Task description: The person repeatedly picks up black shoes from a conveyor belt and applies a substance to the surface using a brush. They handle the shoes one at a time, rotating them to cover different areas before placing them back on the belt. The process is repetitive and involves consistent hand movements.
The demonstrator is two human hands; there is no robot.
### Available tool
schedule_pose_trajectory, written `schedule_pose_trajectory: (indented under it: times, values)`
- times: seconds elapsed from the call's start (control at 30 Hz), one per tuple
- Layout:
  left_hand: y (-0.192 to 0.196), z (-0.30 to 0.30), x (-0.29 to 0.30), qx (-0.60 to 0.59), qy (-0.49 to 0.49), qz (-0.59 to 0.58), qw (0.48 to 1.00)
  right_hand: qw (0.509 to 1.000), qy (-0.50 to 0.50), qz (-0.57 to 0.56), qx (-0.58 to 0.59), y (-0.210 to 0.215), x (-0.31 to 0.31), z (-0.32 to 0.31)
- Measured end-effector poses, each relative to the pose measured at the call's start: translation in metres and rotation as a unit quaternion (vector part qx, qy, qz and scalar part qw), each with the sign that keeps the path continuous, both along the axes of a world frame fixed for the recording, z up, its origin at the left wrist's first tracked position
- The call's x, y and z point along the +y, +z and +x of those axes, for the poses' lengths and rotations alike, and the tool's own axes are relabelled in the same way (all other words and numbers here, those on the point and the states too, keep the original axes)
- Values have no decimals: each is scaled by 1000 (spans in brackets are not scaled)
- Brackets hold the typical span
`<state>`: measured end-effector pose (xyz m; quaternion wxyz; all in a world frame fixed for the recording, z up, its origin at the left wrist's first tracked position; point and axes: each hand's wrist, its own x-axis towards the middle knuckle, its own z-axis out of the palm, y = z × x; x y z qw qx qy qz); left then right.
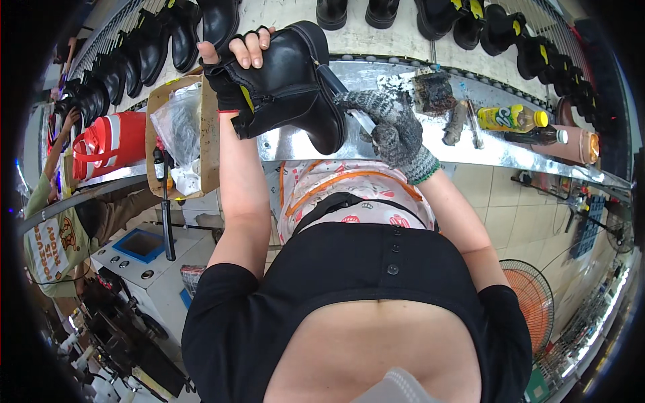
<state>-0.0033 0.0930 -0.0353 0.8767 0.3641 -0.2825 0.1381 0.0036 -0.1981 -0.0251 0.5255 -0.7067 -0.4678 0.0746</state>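
Note:
My left hand (250, 51) is closed round a black leather ankle boot (285, 91), with its fingertips on the boot's side. The boot is tilted, its toe pointing down toward me and its sole turned to the right. A yellow patch shows inside the boot's opening. My right hand (396, 131), in a grey knitted glove, grips a slim tool (332, 78) with a dark shaft and a pale, shiny part. The tool's dark end lies against the sole edge. Its exact kind cannot be made out.
Black boots (154, 50) line the conveyor (390, 40) ahead. Left are a cardboard box (209, 144) with plastic bags and a red cooler jug (114, 144). On the metal ledge (463, 151) stand a blackened block (433, 93) and a yellow bottle (512, 118). Another person (60, 235) is far left.

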Motion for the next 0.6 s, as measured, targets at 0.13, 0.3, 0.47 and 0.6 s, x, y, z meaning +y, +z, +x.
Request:
schedule_pose_trajectory:
  times: [0.13,0.3,0.47,0.6]
  values:
    - [-7,0,12,-2,-10,-4,1000,999,22,33,17,-7,3,-4]
    - [-17,2,24,-25,-30,-12,999,1000,21,20,9,-21,4,-7]
    - [-22,0,32,-14,-22,-10,1000,992,17,-95,77,-21,-3,-8]
    - [-25,1,33,-13,-29,-21,999,984,24,-102,145,-14,-7,-7]
